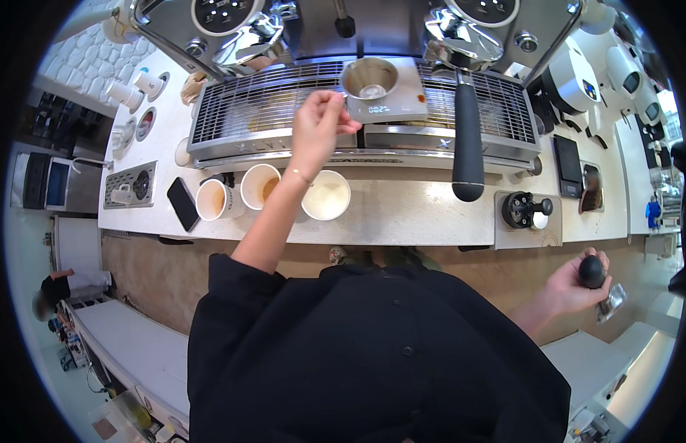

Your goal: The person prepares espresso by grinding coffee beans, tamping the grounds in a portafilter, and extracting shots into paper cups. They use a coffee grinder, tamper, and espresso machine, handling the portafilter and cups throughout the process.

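My left hand (325,119) reaches over the drip grate, thumb and fingers pinched at the near left side of a small metal cup (369,78); whether they hold its handle I cannot tell. That cup stands on a digital scale (398,102) on the grate. Off to the right, past the counter edge, my right hand (576,282) is closed around the black handle of a portafilter (592,272), its metal head pointing away. Below my left forearm are paper cups: two with brown liquid (211,200) (261,187) and one with a pale, creamy content (327,195).
A second portafilter (468,138) is locked in the espresso machine, its handle jutting over the counter. A phone (183,204) lies at left. A tamper (525,209) stands on a mat at right, near a black scale (567,166). Another person (57,289) is far left.
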`<state>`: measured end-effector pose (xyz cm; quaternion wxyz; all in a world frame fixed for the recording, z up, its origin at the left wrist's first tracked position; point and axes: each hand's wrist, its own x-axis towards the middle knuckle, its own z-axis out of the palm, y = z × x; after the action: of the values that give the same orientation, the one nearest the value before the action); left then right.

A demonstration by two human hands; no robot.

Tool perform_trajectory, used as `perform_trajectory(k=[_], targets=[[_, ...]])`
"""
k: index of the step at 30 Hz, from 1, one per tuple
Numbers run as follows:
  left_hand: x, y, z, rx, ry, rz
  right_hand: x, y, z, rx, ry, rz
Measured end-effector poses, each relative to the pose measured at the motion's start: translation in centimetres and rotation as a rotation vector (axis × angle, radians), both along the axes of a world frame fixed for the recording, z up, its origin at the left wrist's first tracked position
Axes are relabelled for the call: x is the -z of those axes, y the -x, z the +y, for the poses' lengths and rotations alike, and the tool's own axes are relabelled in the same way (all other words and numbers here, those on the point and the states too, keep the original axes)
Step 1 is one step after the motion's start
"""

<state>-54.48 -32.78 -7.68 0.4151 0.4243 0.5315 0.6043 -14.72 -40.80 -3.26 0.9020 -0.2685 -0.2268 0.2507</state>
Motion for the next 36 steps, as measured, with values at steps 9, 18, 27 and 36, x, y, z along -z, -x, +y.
perform_trajectory(k=[9, 18, 27, 36], targets=[[1.4, -6.5, -1.8, 0.096, -0.075, 0.582, -1.4, 11.3, -2.9, -0.382, 0.037, 0.136], [2.6, -8.9, -0.5, 0.115, 0.023, 1.023, -3.0, 15.9, -3.9, -1.128, 0.104, -0.141], [0.0, -2.0, -17.3, 0.414, 0.135, 0.529, 0.6, 24.8, -0.8, -1.771, 0.467, -0.191], [1.0, 4.7, -29.6, -0.348, 0.599, 0.503, 2.1, 38.4, 4.8, -2.016, 0.268, 0.007]])
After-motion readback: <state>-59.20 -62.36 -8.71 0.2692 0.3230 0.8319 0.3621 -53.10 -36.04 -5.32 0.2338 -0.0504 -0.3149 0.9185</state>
